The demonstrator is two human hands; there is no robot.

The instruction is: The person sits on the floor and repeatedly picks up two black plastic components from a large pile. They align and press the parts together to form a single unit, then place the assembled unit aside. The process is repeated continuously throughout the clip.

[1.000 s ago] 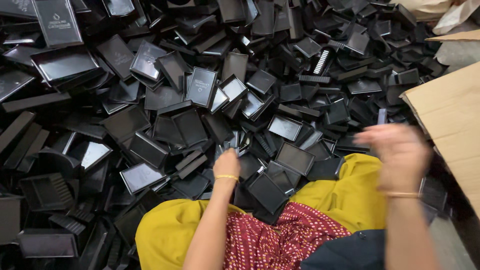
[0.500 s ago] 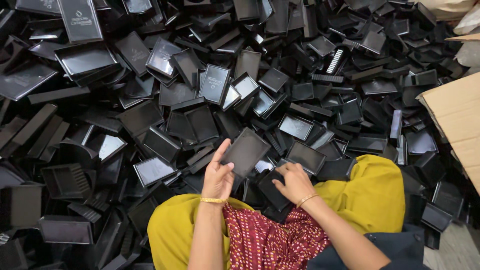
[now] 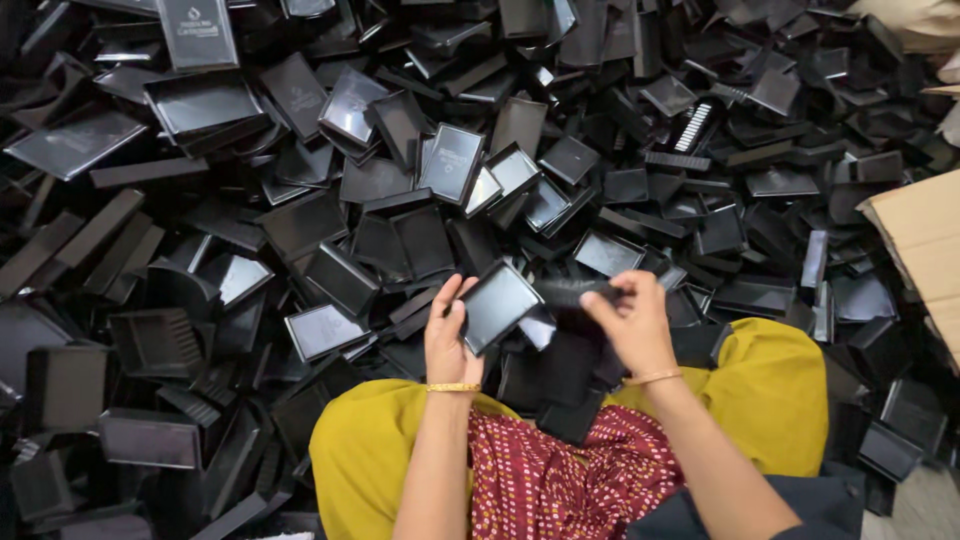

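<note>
your left hand [image 3: 447, 340] pinches the shallow black tray [image 3: 497, 305] over your lap, your right hand [image 3: 630, 325] grips a black ribbed piece [image 3: 568, 292] beside it; thin edge hold, so it could slip into the heap of black trays [image 3: 300, 220].

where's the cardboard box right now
In the head view the cardboard box sits at the far right edge, beside the heap of black trays, up and right of the right hand.

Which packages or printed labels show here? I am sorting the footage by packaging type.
Black box lid: top left of heap, flat rectangle, pale print.
Black lid: upper middle, tilted, faint print.
Cardboard carton: right edge, brown, plain.
Black tray: held in left hand, glossy, unprinted.
</note>
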